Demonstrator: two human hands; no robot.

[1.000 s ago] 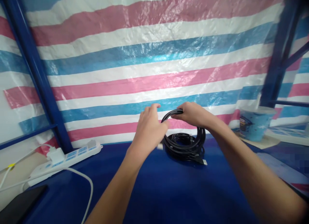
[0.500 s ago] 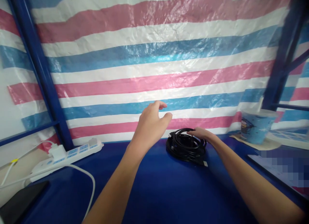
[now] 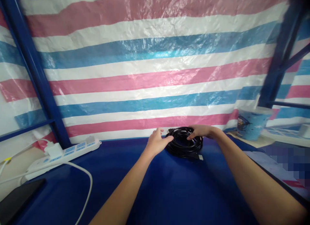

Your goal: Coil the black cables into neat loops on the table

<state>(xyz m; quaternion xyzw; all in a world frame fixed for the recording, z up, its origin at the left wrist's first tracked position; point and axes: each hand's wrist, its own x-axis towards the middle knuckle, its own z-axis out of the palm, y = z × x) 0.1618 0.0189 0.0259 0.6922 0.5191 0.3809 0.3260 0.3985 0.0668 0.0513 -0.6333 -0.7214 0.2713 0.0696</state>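
A coil of black cable (image 3: 184,147) lies flat on the blue table (image 3: 157,192), close to the striped tarp wall. One plug end (image 3: 200,157) sticks out at its front right. My left hand (image 3: 157,141) rests against the coil's left side, thumb and fingers curled onto the loops. Over the coil's top right edge lies my right hand (image 3: 202,131), with its fingers bent onto the cable. Both hands touch the coil, which sits on the table.
A white power strip (image 3: 65,153) with a white cord (image 3: 86,186) lies at the left. A dark flat object (image 3: 16,200) sits at the bottom left corner. A blue paper cup (image 3: 252,123) stands at the right. Blue metal posts (image 3: 34,73) frame the tarp.
The coil, lifted on edge a second ago, has been laid flat. My left hand rose clear of it, then came back down onto its left side. The right hand stays on it.
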